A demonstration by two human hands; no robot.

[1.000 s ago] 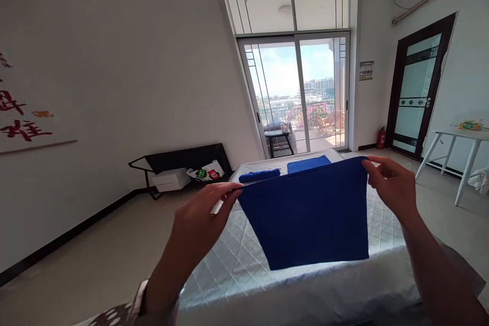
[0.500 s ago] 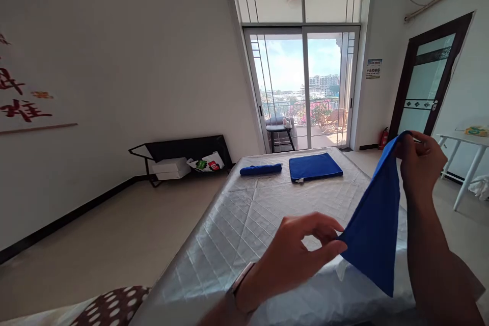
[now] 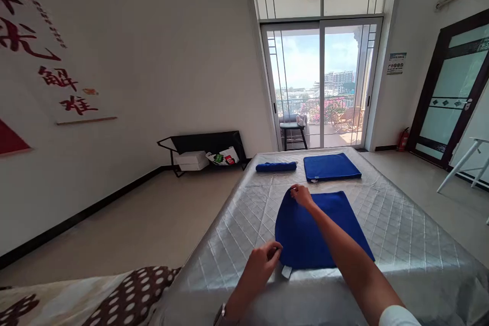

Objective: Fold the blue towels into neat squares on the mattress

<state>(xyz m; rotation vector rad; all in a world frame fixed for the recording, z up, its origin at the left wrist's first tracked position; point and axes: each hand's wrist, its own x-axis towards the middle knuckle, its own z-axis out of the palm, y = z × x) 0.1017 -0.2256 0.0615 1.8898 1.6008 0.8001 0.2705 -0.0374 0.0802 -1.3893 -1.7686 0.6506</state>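
A blue cloth cover (image 3: 305, 234) lies spread on the silver quilted table cover (image 3: 244, 229), a white tag at its near edge. My left hand (image 3: 263, 260) pinches its near left corner. With my right hand (image 3: 301, 194) I pinch the far left corner, and that edge is lifted slightly. My right forearm crosses over the cloth and hides part of it. Beyond it lie a flat blue folded cloth (image 3: 332, 167) with a small tag and a rolled blue cloth (image 3: 275, 167) to its left.
A brown dotted blanket (image 3: 133, 290) is at the lower left. Against the wall stands a black rack (image 3: 206, 141) holding white boxes (image 3: 191, 160) and a printed bag (image 3: 223, 157). Sliding glass doors (image 3: 322, 86) are ahead. A white table leg (image 3: 458, 165) and a fire extinguisher (image 3: 403, 140) are at right.
The blue cloth has gone from hanging between my hands at the right to lying on the silver surface. My right hand moved left and down with its corner. The view turned left.
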